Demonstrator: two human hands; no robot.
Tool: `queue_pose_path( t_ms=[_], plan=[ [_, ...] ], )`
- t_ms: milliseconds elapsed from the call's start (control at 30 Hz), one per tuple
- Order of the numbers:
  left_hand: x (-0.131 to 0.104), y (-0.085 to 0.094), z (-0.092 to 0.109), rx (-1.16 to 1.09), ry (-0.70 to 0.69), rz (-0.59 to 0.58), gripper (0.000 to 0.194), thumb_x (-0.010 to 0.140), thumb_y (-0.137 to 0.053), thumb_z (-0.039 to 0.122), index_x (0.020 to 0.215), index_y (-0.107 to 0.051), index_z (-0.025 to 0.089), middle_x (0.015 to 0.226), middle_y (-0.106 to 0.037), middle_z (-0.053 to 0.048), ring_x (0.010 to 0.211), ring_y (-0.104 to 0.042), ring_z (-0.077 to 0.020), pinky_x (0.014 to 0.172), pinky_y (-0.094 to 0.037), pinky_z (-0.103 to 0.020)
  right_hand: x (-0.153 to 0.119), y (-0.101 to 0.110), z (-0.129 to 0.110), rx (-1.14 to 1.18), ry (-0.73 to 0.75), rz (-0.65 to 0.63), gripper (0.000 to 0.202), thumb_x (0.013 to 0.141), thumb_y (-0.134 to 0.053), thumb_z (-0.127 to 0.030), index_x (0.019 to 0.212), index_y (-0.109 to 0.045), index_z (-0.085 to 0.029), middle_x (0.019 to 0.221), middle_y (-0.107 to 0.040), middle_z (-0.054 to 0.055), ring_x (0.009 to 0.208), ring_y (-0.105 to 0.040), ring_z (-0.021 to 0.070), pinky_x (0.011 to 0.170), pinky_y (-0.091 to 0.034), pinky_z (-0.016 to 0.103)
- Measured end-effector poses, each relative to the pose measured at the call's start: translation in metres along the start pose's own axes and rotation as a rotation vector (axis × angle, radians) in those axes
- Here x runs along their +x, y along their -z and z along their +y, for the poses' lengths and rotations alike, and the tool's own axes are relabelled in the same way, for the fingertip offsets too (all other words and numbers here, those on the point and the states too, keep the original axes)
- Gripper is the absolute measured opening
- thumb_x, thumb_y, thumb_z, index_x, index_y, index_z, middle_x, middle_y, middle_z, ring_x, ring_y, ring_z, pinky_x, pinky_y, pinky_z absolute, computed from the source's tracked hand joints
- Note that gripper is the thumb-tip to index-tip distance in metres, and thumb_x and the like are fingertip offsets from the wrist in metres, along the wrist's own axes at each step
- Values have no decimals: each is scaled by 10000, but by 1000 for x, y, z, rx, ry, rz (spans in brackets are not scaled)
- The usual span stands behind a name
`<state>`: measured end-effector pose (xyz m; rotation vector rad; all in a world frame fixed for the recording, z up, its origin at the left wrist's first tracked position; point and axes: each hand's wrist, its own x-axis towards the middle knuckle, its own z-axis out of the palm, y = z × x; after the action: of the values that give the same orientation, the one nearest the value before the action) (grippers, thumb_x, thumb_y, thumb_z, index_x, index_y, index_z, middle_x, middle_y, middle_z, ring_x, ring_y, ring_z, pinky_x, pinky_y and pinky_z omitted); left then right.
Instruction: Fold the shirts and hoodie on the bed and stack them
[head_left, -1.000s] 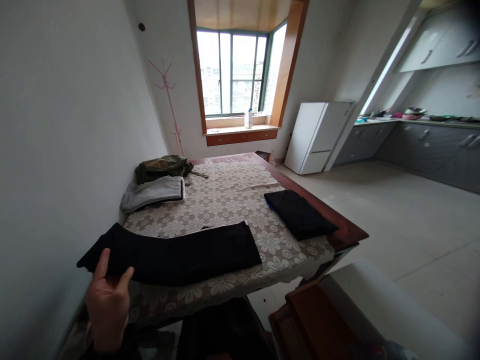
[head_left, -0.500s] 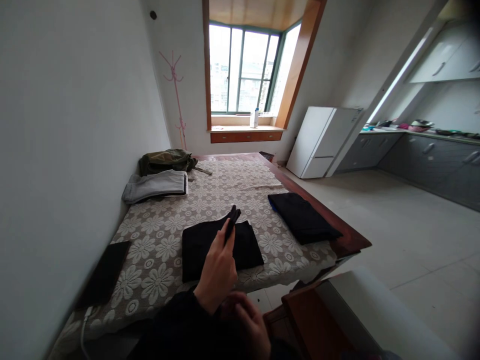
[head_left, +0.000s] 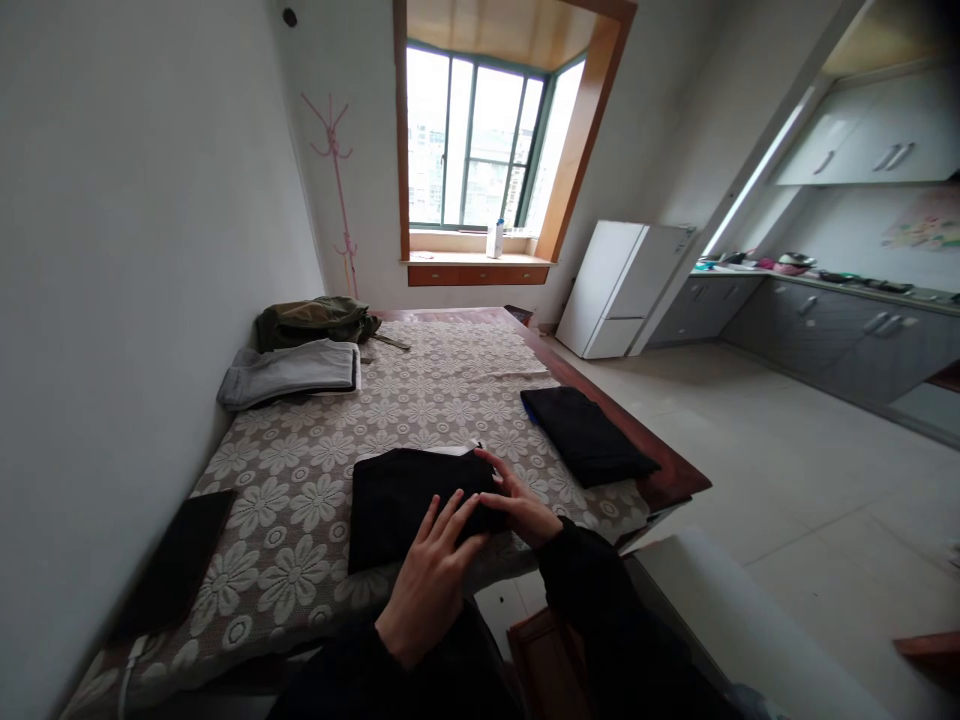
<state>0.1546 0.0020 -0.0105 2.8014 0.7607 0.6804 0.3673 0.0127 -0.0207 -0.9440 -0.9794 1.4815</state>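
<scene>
A folded black garment lies flat near the front edge of the table, with a strip of white showing at its far edge. My left hand rests on its near right part, fingers spread. At the garment's right edge, my right hand touches the cloth with its fingers apart, its fingertips close to those of the left. Neither hand grips anything that I can see. Another folded black garment lies farther right, a bit of blue at its left edge.
A flower-patterned cloth covers the table. Along the wall are a dark flat device with a white cable, a folded grey garment and an olive backpack. A white surface stands at the front right; a fridge is beyond.
My left hand has come down from a raised, closed pose over the garment and now lies spread on it. My right hand has moved forward onto the garment's right edge. The view has shifted slightly right.
</scene>
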Motion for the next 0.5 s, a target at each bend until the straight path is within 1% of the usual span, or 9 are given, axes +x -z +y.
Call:
queue_pose_path(
  t_ms=[67,100,133,200,267,300,367,433,500],
  plan=[
    [-18,7,-9,5,27,38,747,703,-413,-106,1291,-655,287,1655,-374,-9,1561,-241,-241,1268,-258,-575,8,4,-6,-139,12,-54,705,750,-811,-237,1408,-564,-287,1203,-721,33,1115,-675,230,1050,-478,425],
    [-28,11,-15,8,47,56,725,728,-396,-107,1272,-666,291,1634,-412,-4,1557,-254,-239,1268,-252,-584,12,8,-8,-212,43,-62,663,730,-813,-213,1360,-618,-277,1225,-716,36,1172,-649,248,1098,-440,456],
    [-38,14,-21,12,75,76,721,753,-378,-103,1285,-660,293,1614,-444,-4,1551,-271,-235,1270,-245,-588,15,11,-9,-282,86,-65,639,710,-815,-191,1324,-655,-271,1255,-709,38,1246,-608,267,1151,-381,491],
    [-56,20,-35,16,154,119,755,786,-348,-91,1379,-597,303,1585,-484,-8,1538,-305,-226,1275,-229,-586,20,19,-10,-391,161,-57,631,675,-825,-169,1285,-694,-265,1322,-685,44,1379,-503,302,1215,-252,554],
    [-71,24,-50,3,249,158,792,800,-344,-69,1470,-510,319,1574,-496,-8,1527,-329,-225,1276,-231,-576,24,28,-8,-437,175,-41,641,644,-844,-177,1267,-712,-259,1386,-650,62,1434,-443,331,1217,-209,590],
    [-78,26,-56,-15,302,177,780,813,-356,-47,1485,-493,325,1575,-494,-8,1522,-339,-230,1272,-249,-566,25,31,-7,-440,163,-35,648,631,-853,-185,1261,-718,-257,1416,-628,73,1446,-430,340,1215,-213,590],
    [-89,27,-66,-74,399,205,695,856,-400,23,1465,-519,335,1583,-479,-7,1505,-371,-242,1248,-325,-530,28,38,-5,-421,125,-51,674,618,-858,-189,1274,-715,-259,1499,-555,84,1484,-374,347,1220,-224,562],
    [-98,25,-72,-134,460,232,562,909,-449,119,1407,-578,344,1562,-500,-10,1457,-444,-249,1197,-415,-497,30,44,-3,-403,90,-107,736,620,-849,-173,1329,-681,-274,1603,-431,73,1540,-252,341,1236,-212,526],
    [-103,23,-74,-164,493,270,451,940,-490,209,1345,-627,351,1501,-560,-20,1380,-529,-252,1146,-474,-487,32,50,-2,-407,65,-164,807,628,-836,-155,1395,-626,-298,1673,-303,45,1569,-147,328,1250,-194,497]
  ],
)
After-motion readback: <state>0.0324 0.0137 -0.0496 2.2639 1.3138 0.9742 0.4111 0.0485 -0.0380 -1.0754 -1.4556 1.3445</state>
